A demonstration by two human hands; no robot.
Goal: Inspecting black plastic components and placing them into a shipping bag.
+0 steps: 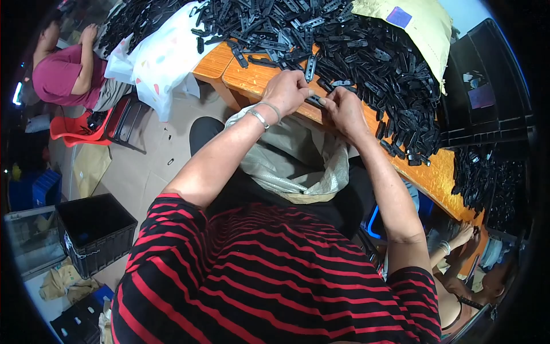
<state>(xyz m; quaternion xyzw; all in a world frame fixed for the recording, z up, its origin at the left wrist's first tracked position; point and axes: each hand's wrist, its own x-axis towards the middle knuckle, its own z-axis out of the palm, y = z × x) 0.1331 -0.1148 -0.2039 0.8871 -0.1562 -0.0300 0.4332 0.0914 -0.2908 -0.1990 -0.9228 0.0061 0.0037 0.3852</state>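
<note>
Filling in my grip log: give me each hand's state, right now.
Left hand: closed, holding one end of a small black part.
Right hand: closed, holding the other end of the same part.

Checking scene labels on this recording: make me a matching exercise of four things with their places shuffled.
1. Small oblong black plastic piece
2. Whitish woven sack
3. Black rectangular plastic crate
4. Red plastic chair

A. Toward the picture's lower left
B. Between the left hand and right hand
C. Beside a maroon-shirted co-worker
D. Below both hands in the picture, mouth open

Pairs: 1-B; 2-D; 3-A; 4-C
</note>
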